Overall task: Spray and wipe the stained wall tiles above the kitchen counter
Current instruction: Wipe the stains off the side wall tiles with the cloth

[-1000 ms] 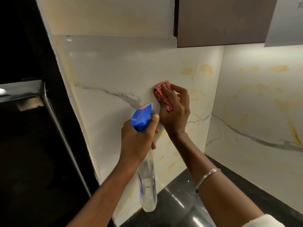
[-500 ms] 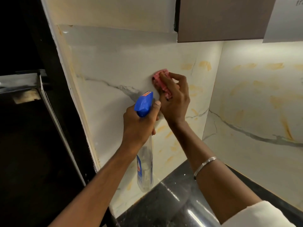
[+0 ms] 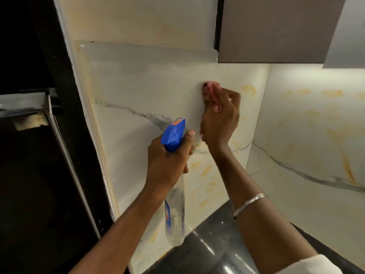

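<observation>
Wall tiles (image 3: 138, 91): fixed, under the cupboard (image 3: 276, 28) and running down from it to the dark worktop (image 3: 207, 254). Glossy marble pattern. Yellow-orange stains (image 3: 205, 171) are noted well below the cupboard's left corner, and more on the side wall under the cupboard.

Right hand (image 3: 221, 119): a bunched pink cloth (image 3: 209, 89) is grasped under curled fingers and pressed to the tile just below the cupboard's lower left corner. A metal bangle (image 3: 247, 202) is worn on that forearm.

Left hand (image 3: 167, 161): clenched round the neck of a spray bottle (image 3: 174, 214), lower and further left of the cupboard than the cloth, blue head up, clear body hanging down. Whether the trigger is squeezed cannot be told.

Handling, judged:
- Tiles are taken to be hard, stiff and slick when wet, so firm flat pressure is called for rather than any grip.
- Cloth is soft and is expected to mould to the surface. It is best kept wadded under the fingertips.
- Bottle is judged light. Its fill level cannot be read. The neck below the head is the proper hold, and wet plastic may slip.

Step judged: wiping, with stains left to treat.
</observation>
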